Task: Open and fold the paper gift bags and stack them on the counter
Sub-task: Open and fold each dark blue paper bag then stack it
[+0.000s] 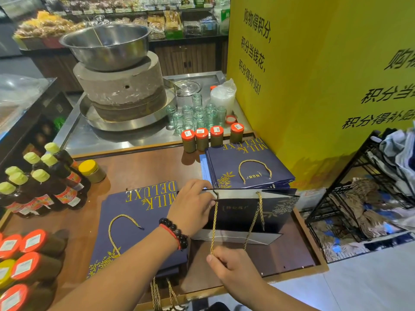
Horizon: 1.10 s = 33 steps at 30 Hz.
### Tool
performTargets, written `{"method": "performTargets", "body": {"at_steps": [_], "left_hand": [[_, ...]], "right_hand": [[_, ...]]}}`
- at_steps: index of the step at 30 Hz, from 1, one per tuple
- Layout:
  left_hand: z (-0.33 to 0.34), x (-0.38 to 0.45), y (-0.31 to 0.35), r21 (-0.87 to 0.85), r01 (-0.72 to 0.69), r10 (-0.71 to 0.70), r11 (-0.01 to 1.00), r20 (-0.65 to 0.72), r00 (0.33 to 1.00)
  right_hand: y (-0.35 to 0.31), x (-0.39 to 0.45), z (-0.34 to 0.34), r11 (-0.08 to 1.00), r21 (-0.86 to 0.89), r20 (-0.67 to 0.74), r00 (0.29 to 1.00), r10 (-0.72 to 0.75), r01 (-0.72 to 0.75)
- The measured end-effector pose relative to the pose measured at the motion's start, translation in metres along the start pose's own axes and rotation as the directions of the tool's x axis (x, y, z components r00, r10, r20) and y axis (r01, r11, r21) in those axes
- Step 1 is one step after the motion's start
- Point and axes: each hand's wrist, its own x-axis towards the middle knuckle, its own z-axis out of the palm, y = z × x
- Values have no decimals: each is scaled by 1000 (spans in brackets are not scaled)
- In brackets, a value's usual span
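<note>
Beside the flat navy paper bag stack (247, 169), the left hand (193, 207) pinches the opened navy gift bag's (247, 212) rim while the right hand (233, 265) pinches its gold rope handle (213, 225), steadying it for folding.

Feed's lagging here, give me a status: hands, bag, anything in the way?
Left hand pinches the open bag at its rim. Right hand grips its gold cord handle. Flat bag stacks either side, jars behind; nothing blocking.

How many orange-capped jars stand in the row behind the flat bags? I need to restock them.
4 orange-capped jars in a row at the counter's back edge: first, second, third, fourth. More orange-lidded jars lie at the left edge, partly cut off.
</note>
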Motion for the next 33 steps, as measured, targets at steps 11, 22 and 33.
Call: {"method": "performTargets", "body": {"at_steps": [11,22,33], "left_hand": [[4,2,-3,-23,19,-18,1000,22,1000],[5,3,-8,-36,-5,7,999,42,999],[0,-16,2,-77,-52,51,996,-8,999]], "right_hand": [[13,-5,-3,993,-98,-2,997,-71,71],[-12,10,-45,796,-527,-94,910,-405,299],[-40,101,-146,747,-615,-15,951,309,-253]]}}
